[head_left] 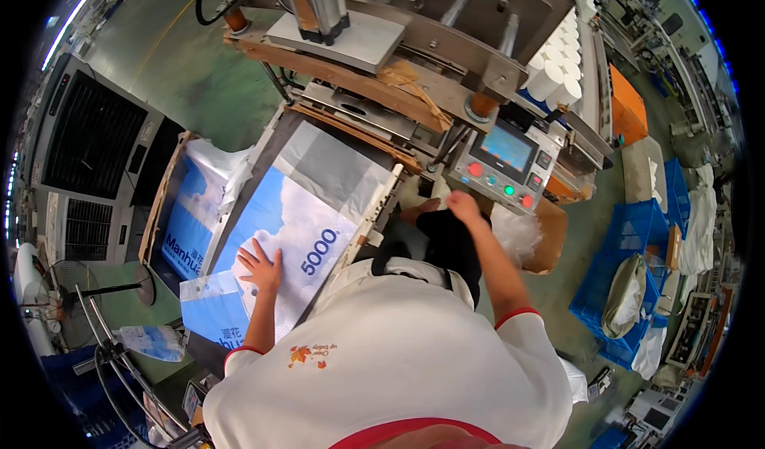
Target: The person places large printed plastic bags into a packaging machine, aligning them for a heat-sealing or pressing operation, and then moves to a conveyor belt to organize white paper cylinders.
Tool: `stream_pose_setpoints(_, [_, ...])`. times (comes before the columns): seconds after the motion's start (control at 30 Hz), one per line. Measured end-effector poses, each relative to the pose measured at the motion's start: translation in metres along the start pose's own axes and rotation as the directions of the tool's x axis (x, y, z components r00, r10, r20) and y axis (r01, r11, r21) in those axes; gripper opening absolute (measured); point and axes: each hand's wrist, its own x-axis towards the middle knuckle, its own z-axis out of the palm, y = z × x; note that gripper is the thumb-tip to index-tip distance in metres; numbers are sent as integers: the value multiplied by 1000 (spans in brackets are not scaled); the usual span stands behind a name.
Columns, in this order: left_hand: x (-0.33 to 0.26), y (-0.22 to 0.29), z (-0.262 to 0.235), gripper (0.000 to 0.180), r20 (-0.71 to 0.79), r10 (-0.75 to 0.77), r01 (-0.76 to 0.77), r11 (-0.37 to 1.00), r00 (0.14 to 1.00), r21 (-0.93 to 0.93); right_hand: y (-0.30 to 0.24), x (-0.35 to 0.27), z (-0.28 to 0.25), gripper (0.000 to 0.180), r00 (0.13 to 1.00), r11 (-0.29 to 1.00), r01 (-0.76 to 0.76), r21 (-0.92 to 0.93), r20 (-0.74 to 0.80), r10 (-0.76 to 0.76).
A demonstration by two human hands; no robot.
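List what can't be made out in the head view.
Head view: the patch of printed plastic bag under the left hand, covered by its palm.
Head view: whether the right hand has anything in its grip; too small and curled.
Head view: the carton's bottom, hidden by crumpled film.

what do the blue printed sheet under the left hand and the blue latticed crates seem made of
Blue printed sheet: probably smooth plastic film; its far end looks see-through. Blue latticed crates: likely moulded plastic, fairly matt, from their even colour and gridded walls.
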Motion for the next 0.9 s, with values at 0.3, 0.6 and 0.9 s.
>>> stream_pose_setpoints(0.3, [-12, 7, -3, 87, 6, 15, -15, 999, 1000, 29, -203, 78, 52, 35, 977, 973, 151, -172, -126, -174])
stream_pose_setpoints(0.6, [105, 214, -91, 64, -187, 945, -961, 248, 269, -125, -263, 76, -8, 45, 782, 742, 464, -484, -170, -599])
stream_pose_setpoints(0.9, [298, 305, -134, 59, 517, 845, -970, -222, -139, 101, -211, 91, -63, 18, 875, 877, 60, 476, 397, -276])
